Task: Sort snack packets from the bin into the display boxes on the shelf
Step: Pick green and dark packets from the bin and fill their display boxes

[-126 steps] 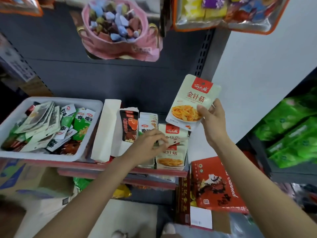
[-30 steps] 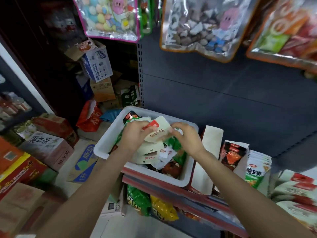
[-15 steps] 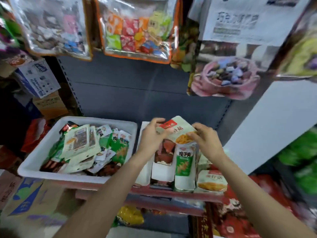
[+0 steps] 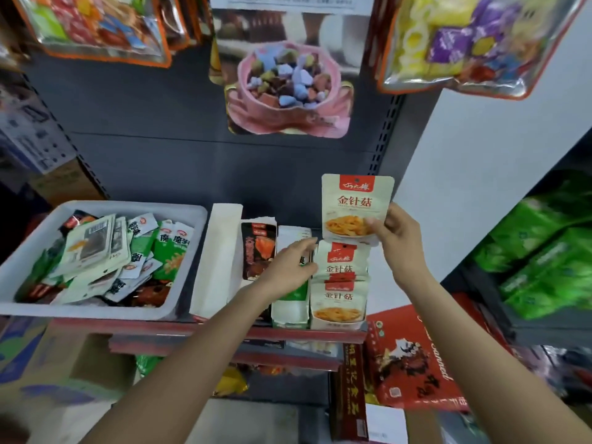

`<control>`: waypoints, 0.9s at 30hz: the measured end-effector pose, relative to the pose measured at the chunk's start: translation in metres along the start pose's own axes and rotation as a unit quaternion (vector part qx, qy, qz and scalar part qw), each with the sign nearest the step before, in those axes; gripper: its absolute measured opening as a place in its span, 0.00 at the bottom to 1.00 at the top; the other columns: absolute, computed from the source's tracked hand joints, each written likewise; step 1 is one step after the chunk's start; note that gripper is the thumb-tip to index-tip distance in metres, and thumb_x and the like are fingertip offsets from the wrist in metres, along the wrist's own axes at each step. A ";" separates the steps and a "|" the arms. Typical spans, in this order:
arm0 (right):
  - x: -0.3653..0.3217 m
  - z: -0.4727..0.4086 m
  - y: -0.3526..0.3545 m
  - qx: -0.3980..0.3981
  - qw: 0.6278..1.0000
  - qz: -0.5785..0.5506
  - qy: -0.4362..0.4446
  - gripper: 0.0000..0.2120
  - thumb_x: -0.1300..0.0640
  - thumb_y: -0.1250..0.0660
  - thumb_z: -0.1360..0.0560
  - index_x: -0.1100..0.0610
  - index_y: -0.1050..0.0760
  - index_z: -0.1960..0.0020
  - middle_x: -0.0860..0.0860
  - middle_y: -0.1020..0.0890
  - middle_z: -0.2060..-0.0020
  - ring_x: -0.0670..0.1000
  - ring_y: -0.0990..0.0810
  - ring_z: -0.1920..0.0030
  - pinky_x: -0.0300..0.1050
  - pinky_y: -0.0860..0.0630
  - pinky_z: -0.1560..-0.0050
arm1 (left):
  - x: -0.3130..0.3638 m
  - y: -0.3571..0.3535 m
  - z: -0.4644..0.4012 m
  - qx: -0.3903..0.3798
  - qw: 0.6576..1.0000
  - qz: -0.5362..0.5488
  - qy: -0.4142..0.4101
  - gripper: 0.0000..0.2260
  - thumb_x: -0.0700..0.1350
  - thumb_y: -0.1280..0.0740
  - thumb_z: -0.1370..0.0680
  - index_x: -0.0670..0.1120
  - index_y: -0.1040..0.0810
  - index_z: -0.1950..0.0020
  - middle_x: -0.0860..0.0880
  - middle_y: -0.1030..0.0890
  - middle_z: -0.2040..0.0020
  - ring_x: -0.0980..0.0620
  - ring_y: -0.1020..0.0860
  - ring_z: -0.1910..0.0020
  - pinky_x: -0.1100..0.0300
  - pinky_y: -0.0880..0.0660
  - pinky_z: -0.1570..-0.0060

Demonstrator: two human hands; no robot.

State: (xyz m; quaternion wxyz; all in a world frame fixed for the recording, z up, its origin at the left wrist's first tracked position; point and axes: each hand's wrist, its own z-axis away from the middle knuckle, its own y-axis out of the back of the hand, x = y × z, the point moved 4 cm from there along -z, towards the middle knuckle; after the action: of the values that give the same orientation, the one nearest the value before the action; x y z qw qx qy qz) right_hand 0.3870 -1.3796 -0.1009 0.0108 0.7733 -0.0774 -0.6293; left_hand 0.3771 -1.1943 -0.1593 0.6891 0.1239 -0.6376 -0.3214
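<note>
A cream packet (image 4: 357,205) is pinched upright by the right hand (image 4: 395,238) above the rightmost display box (image 4: 339,283); the stacked packets (image 4: 293,296) there are pressed by the left hand (image 4: 290,267), fingers straight.

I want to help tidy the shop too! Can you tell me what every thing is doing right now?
Right hand: pinches the cream packet, held up.
Cream packet: upright, above its box.
Left hand: fingers straight, touching the standing packets.
Matching packets: standing in the display box.
White bin: open, piled with mixed packets.
Dark packets: standing in their box.
</note>
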 end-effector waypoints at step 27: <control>0.047 -0.015 0.013 -0.126 0.950 0.188 -0.215 0.11 0.56 0.30 0.26 0.60 0.24 0.65 0.55 0.16 0.58 0.54 0.17 0.58 0.52 0.19 0.55 | 0.013 -0.006 0.023 -0.052 0.998 0.003 -0.045 0.14 0.36 0.35 0.23 0.55 0.27 0.46 0.59 0.25 0.43 0.62 0.28 0.43 0.66 0.26 0.47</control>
State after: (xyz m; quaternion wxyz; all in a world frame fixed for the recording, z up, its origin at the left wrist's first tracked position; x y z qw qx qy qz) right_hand 0.4099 -1.3997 -0.1420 0.2099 0.5836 -0.1420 -0.7715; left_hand 0.3531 -1.2018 -0.1487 0.6664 0.0716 -0.6506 -0.3570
